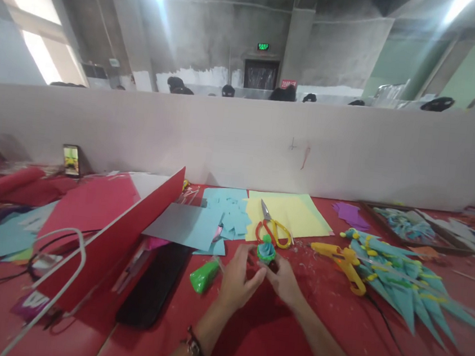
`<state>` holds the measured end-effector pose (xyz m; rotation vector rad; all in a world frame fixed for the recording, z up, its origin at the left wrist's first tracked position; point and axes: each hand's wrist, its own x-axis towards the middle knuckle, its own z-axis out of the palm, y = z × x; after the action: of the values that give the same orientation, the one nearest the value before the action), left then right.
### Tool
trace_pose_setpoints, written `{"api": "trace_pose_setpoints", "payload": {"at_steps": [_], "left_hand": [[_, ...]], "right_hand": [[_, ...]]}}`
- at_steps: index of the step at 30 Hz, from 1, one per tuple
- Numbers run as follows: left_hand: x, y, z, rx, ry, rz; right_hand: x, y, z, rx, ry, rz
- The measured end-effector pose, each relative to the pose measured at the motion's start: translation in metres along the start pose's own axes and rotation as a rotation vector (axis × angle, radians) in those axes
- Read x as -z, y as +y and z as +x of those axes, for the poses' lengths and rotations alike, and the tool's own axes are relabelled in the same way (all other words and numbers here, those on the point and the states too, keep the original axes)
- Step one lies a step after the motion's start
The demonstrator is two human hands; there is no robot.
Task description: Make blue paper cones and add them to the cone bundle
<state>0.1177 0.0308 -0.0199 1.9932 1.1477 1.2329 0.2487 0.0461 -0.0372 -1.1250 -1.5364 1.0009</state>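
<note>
Between my two hands is a small green and light-blue craft piece (266, 251), rounded, with blue folds in its middle and a green rim. My left hand (239, 274) grips it from the left, its fingers curled around that side. From the right, my right hand (285, 280) pinches its lower edge. Just beyond the piece lie scissors (279, 233) with red and yellow handles, blades pointing away over yellow paper (307, 216). A green plastic-wrapped lump (204, 276) rests left of my left hand.
Right of my hands lie a yellow glue gun (341, 260) with a cord and blue pointed paper cones (408, 284). Leftward are blue paper sheets (185, 224), a black phone (153, 288) and a slanted red board (125, 234). A white partition (232, 143) stands behind.
</note>
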Motion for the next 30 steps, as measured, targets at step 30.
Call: {"api": "trace_pose_setpoints", "payload": {"at_steps": [30], "left_hand": [[0.098, -0.023, -0.034, 0.290, 0.015, 0.734]], "right_hand": [[0.014, -0.010, -0.029, -0.143, -0.289, 0.136]]}}
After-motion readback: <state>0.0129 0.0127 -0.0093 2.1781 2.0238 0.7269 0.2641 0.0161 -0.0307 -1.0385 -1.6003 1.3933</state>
